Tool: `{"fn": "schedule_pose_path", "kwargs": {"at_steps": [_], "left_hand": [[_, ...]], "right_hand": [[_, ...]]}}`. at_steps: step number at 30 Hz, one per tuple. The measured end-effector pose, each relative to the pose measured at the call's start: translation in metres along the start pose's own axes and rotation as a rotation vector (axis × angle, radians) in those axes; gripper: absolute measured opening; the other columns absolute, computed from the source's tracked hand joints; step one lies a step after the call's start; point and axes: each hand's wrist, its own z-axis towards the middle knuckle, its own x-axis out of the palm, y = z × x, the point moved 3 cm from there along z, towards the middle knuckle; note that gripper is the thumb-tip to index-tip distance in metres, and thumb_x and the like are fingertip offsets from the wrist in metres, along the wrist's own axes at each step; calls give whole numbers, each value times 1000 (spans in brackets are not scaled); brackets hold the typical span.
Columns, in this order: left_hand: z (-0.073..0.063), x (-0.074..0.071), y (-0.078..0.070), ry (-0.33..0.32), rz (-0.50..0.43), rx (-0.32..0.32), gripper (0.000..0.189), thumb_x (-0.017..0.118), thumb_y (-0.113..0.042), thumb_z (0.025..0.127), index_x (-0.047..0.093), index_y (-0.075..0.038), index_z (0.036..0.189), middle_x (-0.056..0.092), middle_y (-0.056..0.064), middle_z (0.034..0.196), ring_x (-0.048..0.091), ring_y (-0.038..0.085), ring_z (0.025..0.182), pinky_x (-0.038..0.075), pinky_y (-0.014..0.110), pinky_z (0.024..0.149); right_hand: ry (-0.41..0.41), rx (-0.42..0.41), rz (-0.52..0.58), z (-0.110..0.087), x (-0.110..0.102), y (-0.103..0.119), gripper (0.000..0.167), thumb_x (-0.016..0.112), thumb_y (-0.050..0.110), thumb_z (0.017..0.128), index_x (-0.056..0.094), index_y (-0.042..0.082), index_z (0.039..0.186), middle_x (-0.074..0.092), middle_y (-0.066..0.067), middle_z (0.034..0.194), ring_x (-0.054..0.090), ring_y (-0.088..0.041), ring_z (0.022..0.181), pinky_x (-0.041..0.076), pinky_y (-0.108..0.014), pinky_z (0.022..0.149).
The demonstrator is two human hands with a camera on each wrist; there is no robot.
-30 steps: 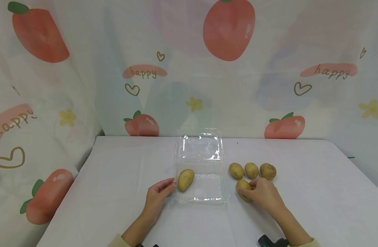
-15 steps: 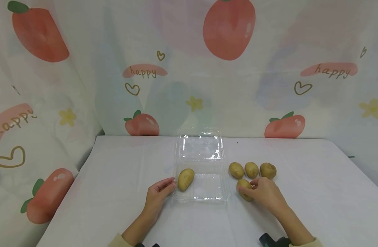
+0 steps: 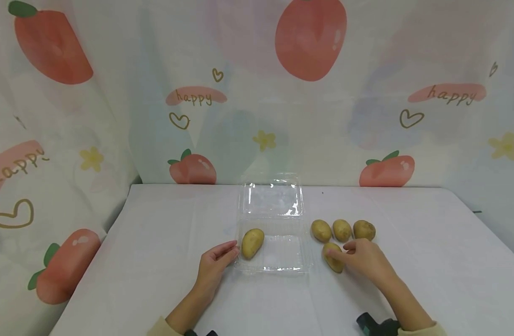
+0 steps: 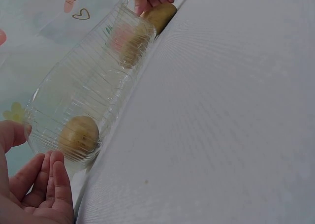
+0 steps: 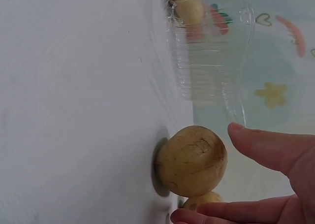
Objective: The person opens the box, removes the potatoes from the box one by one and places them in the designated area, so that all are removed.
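Observation:
A clear plastic clamshell box (image 3: 278, 252) lies on the table with its lid raised at the back. Inside its left end rests one potato (image 3: 252, 244). My left hand (image 3: 217, 264) holds the box's left side; in the left wrist view the thumb (image 4: 19, 134) is at the rim and the fingers are against the wall. To the right of the box, my right hand (image 3: 368, 261) is beside a front potato (image 3: 333, 258). In the right wrist view that potato (image 5: 192, 161) sits on the table between the spread thumb and straight fingers, with a gap at the thumb.
Several more potatoes form a row behind the front one: a left potato (image 3: 321, 231), a middle one, and a right potato (image 3: 364, 230). The white-covered table (image 3: 164, 219) meets a printed cloth backdrop (image 3: 324, 116) at its far edge.
My right hand has loosened around the front potato and drawn slightly to the right, its thumb and fingers spreading. That potato has turned a little. The left hand and box stay put.

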Motion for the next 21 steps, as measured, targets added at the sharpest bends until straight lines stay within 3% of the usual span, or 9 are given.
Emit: {"fn": "schedule_pose_path", "kwargs": {"at_steps": [9,15,21], "left_hand": [[0,1,-1,3,-10,7,38,68,-17,83,61,7,112,63,13,103,58,12,88,48,20,76],[-1,0,-1,3,7,20,38,68,-18,83,61,7,111,64,11,101,58,11,88,48,20,76],[0,0,0,5,-10,11,39,69,-18,83,61,7,112,63,13,103,58,12,89,48,20,76]], "right_hand": [[-69,-22,33,0,-6,8,63,67,49,78,64,-9,102,66,-18,91,60,-29,82,50,-41,64],[-131,-83,90,2,-6,27,41,72,38,78,61,-1,79,63,-7,78,55,-21,73,45,-31,56],[-165,-189,127,5,1,58,45,73,32,78,65,-6,100,64,-9,84,60,-25,82,50,-37,72]]}}
